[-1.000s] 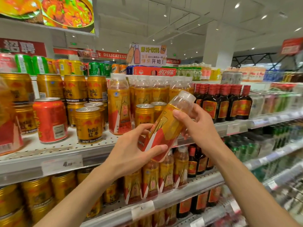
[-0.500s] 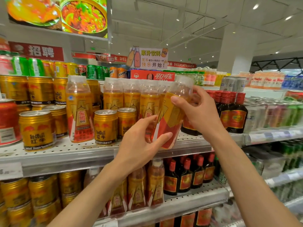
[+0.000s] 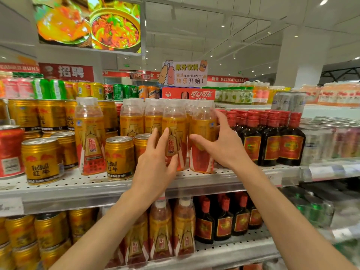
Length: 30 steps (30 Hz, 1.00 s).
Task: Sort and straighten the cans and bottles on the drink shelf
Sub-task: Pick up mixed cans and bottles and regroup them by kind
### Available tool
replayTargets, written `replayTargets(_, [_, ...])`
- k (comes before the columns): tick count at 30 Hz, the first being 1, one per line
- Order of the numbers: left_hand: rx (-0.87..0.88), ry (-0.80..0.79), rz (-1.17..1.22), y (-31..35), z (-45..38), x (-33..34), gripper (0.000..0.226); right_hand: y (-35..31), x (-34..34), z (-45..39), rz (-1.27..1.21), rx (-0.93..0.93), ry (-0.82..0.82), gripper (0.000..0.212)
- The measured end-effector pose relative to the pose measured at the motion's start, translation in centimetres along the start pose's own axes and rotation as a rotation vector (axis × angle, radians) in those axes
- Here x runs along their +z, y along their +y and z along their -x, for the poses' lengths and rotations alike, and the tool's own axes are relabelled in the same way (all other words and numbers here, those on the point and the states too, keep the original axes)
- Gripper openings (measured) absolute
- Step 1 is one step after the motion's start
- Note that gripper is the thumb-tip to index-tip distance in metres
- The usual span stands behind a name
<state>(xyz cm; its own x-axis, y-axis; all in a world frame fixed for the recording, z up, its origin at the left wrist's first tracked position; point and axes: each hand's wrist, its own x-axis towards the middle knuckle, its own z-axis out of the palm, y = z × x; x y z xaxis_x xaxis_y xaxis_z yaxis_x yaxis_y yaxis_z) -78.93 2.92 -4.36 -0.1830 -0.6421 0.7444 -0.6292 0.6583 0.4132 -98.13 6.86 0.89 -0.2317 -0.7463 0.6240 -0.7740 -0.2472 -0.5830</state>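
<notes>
An orange drink bottle point(image 3: 202, 152) with a clear cap stands upright at the right end of a front row of like bottles point(image 3: 132, 121) on the white perforated shelf point(image 3: 81, 184). My right hand point(image 3: 224, 145) is cupped loosely around it, thumb across its front, fingers spread at its right shoulder. My left hand point(image 3: 155, 162) is spread, fingertips resting on the front of the neighbouring bottle point(image 3: 175, 133). One more orange bottle point(image 3: 89, 137) stands apart to the left among gold cans point(image 3: 118, 156).
Dark bottles with red caps point(image 3: 270, 139) stand just right of my right hand. A red can point(image 3: 10, 151) and stacked gold cans point(image 3: 39, 158) fill the left. Silver cans point(image 3: 319, 141) lie at the far right. The lower shelf point(image 3: 233, 250) holds more bottles and cans.
The tilted orange bottle held in both hands has been stood upright on the shelf at the right end of the row. Both hands have loosened and spread. The camera has moved closer.
</notes>
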Motion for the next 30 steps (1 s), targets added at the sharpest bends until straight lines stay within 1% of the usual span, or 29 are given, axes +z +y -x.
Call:
replayTargets(1, [0.007, 0.000, 0.010, 0.0, -0.1, 0.1, 0.072, 0.2, 0.1, 0.2, -0.003, 0.003, -0.005, 0.099])
replayTargets(4, [0.032, -0.008, 0.073, -0.1, -0.7, 0.2, 0.075, 0.5, -0.4, 0.4, 0.011, -0.002, -0.019, 0.097])
replayTargets(10, [0.066, -0.075, 0.125, -0.2, -0.9, 1.5, 0.075, 1.0, -0.7, 0.4, 0.042, -0.004, -0.016, 0.099])
replayTargets(15, [0.064, -0.106, 0.170, -0.8, -1.0, 2.4, 0.078, 1.7, 0.1, 0.9, 0.093, -0.051, 0.090, 0.099])
replayTargets(18, [0.062, -0.141, 0.179, -1.1, -1.0, 2.6, 0.078, 1.7, 0.5, 1.1, 0.150, -0.048, 0.152, 0.100])
replayTargets(22, [0.052, -0.138, 0.209, -0.8, -0.5, 2.0, 0.071, 1.7, 0.8, 1.5, 0.188, -0.036, 0.181, 0.096])
replayTargets(25, [0.072, -0.093, 0.243, -0.5, 0.4, 0.8, 0.057, 2.1, 0.6, 2.1, 0.079, -0.026, 0.197, 0.083])
replayTargets(28, [0.123, -0.033, 0.203, -1.0, 1.5, -1.2, 0.042, 2.2, 0.3, 3.2, -0.005, -0.070, 0.270, 0.054])
replayTargets(30, [0.152, 0.015, 0.134, -1.6, 2.2, -3.0, 0.031, 1.8, 0.4, 3.8, -0.033, -0.128, 0.316, 0.039])
